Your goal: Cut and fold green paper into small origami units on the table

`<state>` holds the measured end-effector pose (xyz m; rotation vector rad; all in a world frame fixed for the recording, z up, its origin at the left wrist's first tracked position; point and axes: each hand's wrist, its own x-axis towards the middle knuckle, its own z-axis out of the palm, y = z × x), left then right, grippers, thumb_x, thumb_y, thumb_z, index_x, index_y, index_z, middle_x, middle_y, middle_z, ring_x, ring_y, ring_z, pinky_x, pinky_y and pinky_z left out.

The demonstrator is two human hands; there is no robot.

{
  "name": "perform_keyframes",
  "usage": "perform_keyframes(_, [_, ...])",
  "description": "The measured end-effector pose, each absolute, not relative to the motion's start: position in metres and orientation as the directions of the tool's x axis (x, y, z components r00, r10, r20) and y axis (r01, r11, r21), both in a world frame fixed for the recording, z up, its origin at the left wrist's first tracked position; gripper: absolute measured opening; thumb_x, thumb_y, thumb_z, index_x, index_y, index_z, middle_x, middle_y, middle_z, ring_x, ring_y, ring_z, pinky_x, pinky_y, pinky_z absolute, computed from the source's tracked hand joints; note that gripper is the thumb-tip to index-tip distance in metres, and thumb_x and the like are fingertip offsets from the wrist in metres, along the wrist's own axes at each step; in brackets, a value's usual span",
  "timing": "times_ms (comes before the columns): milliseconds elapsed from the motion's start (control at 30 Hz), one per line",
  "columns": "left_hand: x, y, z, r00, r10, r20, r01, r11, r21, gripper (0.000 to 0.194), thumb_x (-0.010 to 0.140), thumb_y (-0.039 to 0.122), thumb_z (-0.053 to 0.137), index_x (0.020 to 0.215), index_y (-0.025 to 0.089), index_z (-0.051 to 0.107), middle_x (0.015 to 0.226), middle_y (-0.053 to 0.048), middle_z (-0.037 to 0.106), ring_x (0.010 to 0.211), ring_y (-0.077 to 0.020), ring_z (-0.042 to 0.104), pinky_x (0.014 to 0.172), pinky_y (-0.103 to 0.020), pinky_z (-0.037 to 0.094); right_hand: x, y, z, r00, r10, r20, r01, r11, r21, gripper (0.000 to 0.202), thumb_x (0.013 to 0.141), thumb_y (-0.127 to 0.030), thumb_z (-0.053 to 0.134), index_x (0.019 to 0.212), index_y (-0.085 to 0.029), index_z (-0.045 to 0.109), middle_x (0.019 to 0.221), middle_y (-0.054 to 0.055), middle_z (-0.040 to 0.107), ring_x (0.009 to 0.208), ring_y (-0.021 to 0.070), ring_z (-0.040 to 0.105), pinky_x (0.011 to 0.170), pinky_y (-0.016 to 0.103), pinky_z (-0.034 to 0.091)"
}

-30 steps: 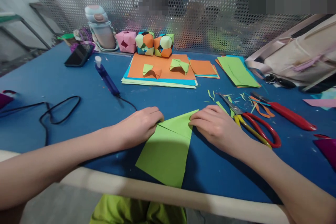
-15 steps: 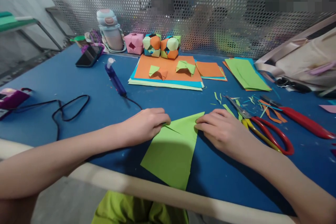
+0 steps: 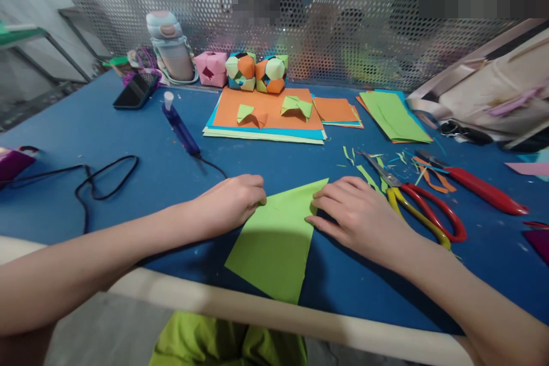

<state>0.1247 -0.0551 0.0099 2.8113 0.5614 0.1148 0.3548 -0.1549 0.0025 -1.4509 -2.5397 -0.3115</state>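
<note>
A light green sheet of paper (image 3: 274, 243) lies on the blue table (image 3: 141, 183) near its front edge, its upper part folded into a point. My left hand (image 3: 229, 203) presses the sheet's upper left edge with curled fingers. On the upper right edge rests my right hand (image 3: 358, 214), its fingertips flat on the paper. Red and yellow scissors (image 3: 412, 206) lie just right of that hand.
A stack of orange, blue and green paper (image 3: 268, 120) carries two small folded pieces. Behind it stand paper cubes (image 3: 255, 71), a bottle (image 3: 169, 46) and a phone (image 3: 132, 91). A blue glue pen (image 3: 180, 126), black cable (image 3: 98, 180), red knife (image 3: 480, 189), paper scraps and a bag (image 3: 493, 91) lie around.
The fold line seen across the sheet's top has flattened out. My right hand's fingers slid down along the right edge. My left hand stayed at the upper left edge.
</note>
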Motion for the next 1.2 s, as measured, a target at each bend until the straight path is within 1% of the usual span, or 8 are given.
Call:
perform_keyframes(233, [0.123, -0.054, 0.016, 0.913, 0.409, 0.002, 0.391, -0.874, 0.288, 0.024, 0.081, 0.006, 0.042, 0.073, 0.013, 0.064, 0.075, -0.004, 0.055, 0.071, -0.013, 0.055, 0.065, -0.021, 0.043, 0.353, -0.155, 0.004, -0.504, 0.824, 0.261, 0.862, 0.497, 0.097, 0.023, 0.088, -0.032, 0.054, 0.077, -0.015, 0.065, 0.077, 0.006, 0.064, 0.075, 0.0214, 0.059, 0.076, 0.036, 0.037])
perform_keyframes(367, [0.124, -0.057, 0.023, 0.892, 0.41, 0.187, 0.337, -0.883, 0.328, 0.024, 0.083, 0.006, 0.04, 0.08, 0.013, 0.063, 0.079, -0.006, 0.059, 0.077, -0.0142, 0.056, 0.07, -0.023, 0.045, 0.353, -0.155, 0.004, -0.509, 0.817, 0.271, 0.859, 0.501, 0.102, 0.022, 0.087, -0.031, 0.055, 0.076, -0.015, 0.065, 0.077, 0.006, 0.064, 0.073, 0.0209, 0.058, 0.076, 0.036, 0.036])
perform_keyframes(500, [0.126, -0.063, 0.019, 0.892, 0.244, 0.38, 0.111, -0.934, 0.34, 0.025, 0.088, 0.007, 0.038, 0.093, 0.013, 0.062, 0.096, -0.01, 0.064, 0.092, -0.0154, 0.057, 0.083, -0.026, 0.046, 0.354, -0.155, 0.002, -0.507, 0.821, 0.263, 0.86, 0.501, 0.096, 0.023, 0.088, -0.033, 0.055, 0.076, -0.015, 0.064, 0.078, 0.006, 0.065, 0.076, 0.0212, 0.058, 0.077, 0.036, 0.037])
perform_keyframes(600, [0.128, -0.064, 0.01, 0.943, 0.116, 0.312, 0.014, -0.95, 0.31, 0.029, 0.087, 0.004, 0.036, 0.093, 0.015, 0.062, 0.095, -0.011, 0.065, 0.093, -0.017, 0.056, 0.084, -0.029, 0.046, 0.354, -0.155, 0.003, -0.501, 0.826, 0.26, 0.863, 0.498, 0.083, 0.023, 0.089, -0.033, 0.054, 0.076, -0.016, 0.064, 0.079, 0.007, 0.065, 0.077, 0.0213, 0.059, 0.077, 0.036, 0.037])
perform_keyframes(700, [0.129, -0.062, 0.002, 0.973, 0.11, 0.201, 0.051, -0.96, 0.276, 0.033, 0.086, 0.002, 0.033, 0.092, 0.016, 0.062, 0.087, -0.011, 0.064, 0.088, -0.0184, 0.056, 0.079, -0.03, 0.046, 0.354, -0.155, 0.006, -0.493, 0.834, 0.249, 0.867, 0.495, 0.056, 0.02, 0.088, -0.03, 0.055, 0.077, -0.016, 0.065, 0.081, 0.008, 0.066, 0.079, 0.0212, 0.059, 0.078, 0.036, 0.038])
perform_keyframes(867, [0.132, -0.061, -0.003, 0.984, 0.1, 0.148, 0.081, -0.988, 0.131, 0.036, 0.084, 0.0, 0.032, 0.097, 0.015, 0.062, 0.086, -0.01, 0.064, 0.079, -0.0183, 0.053, 0.074, -0.03, 0.045, 0.365, -0.155, 0.016, -0.471, 0.871, 0.137, 0.861, 0.488, -0.145, 0.014, 0.088, -0.024, 0.055, 0.082, -0.019, 0.067, 0.092, 0.006, 0.069, 0.086, 0.0193, 0.061, 0.084, 0.037, 0.041])
perform_keyframes(1033, [0.134, -0.063, -0.005, 0.984, 0.073, 0.162, 0.069, -0.997, 0.032, 0.032, 0.083, 0.002, 0.037, 0.101, 0.012, 0.061, 0.088, -0.009, 0.063, 0.074, -0.0185, 0.05, 0.071, -0.03, 0.044, 0.394, -0.153, 0.029, -0.383, 0.924, 0.009, 0.842, 0.353, -0.407, 0.018, 0.089, -0.028, 0.051, 0.09, -0.022, 0.068, 0.1, 0.003, 0.07, 0.094, 0.0182, 0.063, 0.084, 0.033, 0.047])
perform_keyframes(1200, [0.134, -0.064, -0.006, 0.979, 0.064, 0.193, 0.061, -0.998, 0.019, 0.032, 0.082, 0.002, 0.037, 0.099, 0.013, 0.062, 0.086, -0.009, 0.062, 0.073, -0.0184, 0.049, 0.07, -0.03, 0.045, 0.407, -0.15, 0.033, -0.187, 0.974, 0.13, 0.877, 0.225, -0.425, 0.021, 0.089, -0.03, 0.048, 0.09, -0.023, 0.068, 0.094, 0.003, 0.071, 0.086, 0.0186, 0.065, 0.078, 0.032, 0.051])
